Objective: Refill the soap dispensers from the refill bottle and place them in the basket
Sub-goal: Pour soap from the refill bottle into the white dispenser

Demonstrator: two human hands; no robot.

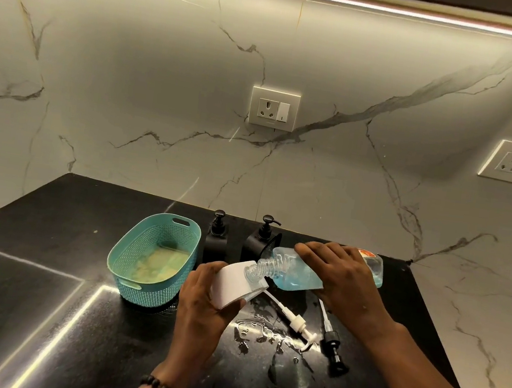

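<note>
Two hands grip — left (pixel 202 297) white dispenser (pixel 233 283), right (pixel 341 276) clear ribbed-neck refill bottle (pixel 290 270).

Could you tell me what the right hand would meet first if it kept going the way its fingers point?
Probably the nearer black dispenser, just beyond the right hand holding the refill bottle; depth is unclear.

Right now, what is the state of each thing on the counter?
Refill bottle: tilted, uncapped, part full, right hand holds it.
White dispenser: open, tilted, in left hand.
White pump: removed, lying flat.
Black pump: removed, lying flat.
Two black dispensers: upright, pumps on.
Basket: holds no dispenser.
Counter: wet near pumps.
</note>
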